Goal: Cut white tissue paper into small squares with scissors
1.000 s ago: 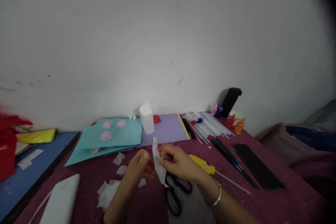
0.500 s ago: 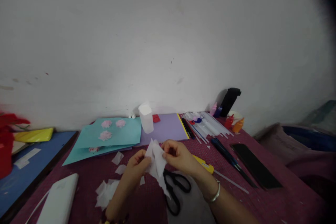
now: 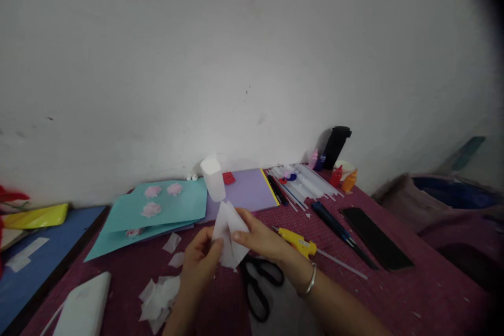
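Both my hands hold a piece of thin white tissue paper [image 3: 227, 233] above the maroon table [image 3: 394, 294]. My left hand [image 3: 201, 262] pinches its lower left edge. My right hand [image 3: 258, 241], with a silver bangle at the wrist, pinches its right side. Black scissors [image 3: 258, 283] lie on the table just under my right hand. White paper scraps [image 3: 159, 296] lie to the left of my left arm.
Teal sheets [image 3: 157, 212] with small pink paper flowers [image 3: 151, 209] and a lilac sheet [image 3: 246, 191] lie behind. A white cup [image 3: 212, 178], a yellow glue gun [image 3: 297, 241], glue sticks [image 3: 311, 184], small bottles [image 3: 344, 178], a black strip [image 3: 376, 239] and a white box [image 3: 81, 310] are around.
The tissue was a narrow folded strip and now is spread wider between my fingers. My hands have risen slightly and the view has shifted to the right.
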The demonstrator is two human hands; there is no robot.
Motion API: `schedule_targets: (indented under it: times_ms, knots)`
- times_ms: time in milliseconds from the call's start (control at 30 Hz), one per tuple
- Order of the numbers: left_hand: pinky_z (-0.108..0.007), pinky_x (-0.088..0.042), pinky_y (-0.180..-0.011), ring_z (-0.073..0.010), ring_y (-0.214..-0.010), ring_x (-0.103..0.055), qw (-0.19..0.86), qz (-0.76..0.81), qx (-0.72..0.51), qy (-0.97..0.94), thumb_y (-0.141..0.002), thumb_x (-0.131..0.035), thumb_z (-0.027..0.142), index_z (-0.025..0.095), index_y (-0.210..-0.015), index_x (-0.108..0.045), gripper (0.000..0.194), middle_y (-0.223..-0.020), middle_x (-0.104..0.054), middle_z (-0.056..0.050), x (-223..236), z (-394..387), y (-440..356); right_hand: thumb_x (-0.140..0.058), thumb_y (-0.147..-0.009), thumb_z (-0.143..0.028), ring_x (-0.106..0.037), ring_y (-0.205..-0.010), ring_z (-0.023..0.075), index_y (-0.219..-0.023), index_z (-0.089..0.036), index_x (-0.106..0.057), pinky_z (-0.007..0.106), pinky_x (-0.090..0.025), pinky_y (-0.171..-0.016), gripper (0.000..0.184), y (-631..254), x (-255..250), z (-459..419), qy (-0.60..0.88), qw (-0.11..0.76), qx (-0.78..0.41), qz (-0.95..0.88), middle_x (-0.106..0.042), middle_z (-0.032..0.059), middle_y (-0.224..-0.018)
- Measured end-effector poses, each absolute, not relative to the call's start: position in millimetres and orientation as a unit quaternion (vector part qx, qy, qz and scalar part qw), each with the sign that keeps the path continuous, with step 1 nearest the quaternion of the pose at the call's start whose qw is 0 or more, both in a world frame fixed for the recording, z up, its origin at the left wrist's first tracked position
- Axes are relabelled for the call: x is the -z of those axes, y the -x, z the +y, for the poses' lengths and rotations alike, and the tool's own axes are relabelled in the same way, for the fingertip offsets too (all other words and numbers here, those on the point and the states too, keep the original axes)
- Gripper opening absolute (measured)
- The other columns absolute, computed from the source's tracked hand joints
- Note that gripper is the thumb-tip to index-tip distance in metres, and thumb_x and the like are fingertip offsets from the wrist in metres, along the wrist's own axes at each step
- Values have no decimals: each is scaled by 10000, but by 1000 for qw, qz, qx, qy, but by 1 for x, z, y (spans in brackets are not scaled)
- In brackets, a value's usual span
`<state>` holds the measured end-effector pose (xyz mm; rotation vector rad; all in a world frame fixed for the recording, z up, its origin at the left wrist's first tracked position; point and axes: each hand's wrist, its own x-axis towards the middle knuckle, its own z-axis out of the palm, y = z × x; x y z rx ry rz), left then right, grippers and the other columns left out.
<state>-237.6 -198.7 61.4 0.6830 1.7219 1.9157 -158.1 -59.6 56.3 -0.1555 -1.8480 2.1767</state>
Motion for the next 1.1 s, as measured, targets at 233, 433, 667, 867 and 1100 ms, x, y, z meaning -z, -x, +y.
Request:
schedule_targets:
  times_ms: [233,433,667,867,1100]
  knots:
    - [-256,-437,-594,-156,-644,-566,220,665,-650,-296,-694,-656,308,172,-615,-582,174,-788,-663,-36,-59,-194,233,-556,-743,-247,-403,-571,95,-738,-173,-543,195,-310,-486,76,170,-37,-54,213,238,-592,-740,-467,-51,-629]
    - [-219,-385,-508,-103,-534,-504,219,644,-704,-204,-651,-667,285,173,-543,-488,237,-744,-655,-6,-46,-197,249,-504,-743,-260,-372,-530,94,-683,-192,-482,195,-301,-466,93,169,-41,-39,229,260,-592,-727,-409,-66,-574]
    - [-312,-475,-704,-216,-832,-626,248,694,-592,-326,-636,-690,240,178,-1119,-574,501,-1017,-677,-90,-58,-194,242,-530,-775,-246,-434,-574,114,-699,-190,-541,216,-288,-519,94,157,-57,-51,199,243,-514,-798,-491,-44,-607]
    - [-261,-294,-526,-150,-531,-452,85,804,-445,-385,-816,-531,378,209,-608,-523,268,-545,-503,31,-64,-203,242,-513,-789,-162,-499,-636,124,-736,-196,-556,216,-292,-564,76,146,-73,-65,129,203,-413,-878,-566,-25,-671]
    - [-252,-288,-514,-146,-545,-440,142,774,-475,-395,-871,-412,447,190,-628,-548,379,-577,-526,12,-65,-203,241,-550,-825,-283,-421,-592,103,-639,-181,-466,210,-239,-529,228,142,-80,-70,93,174,-424,-884,-470,-43,-616]
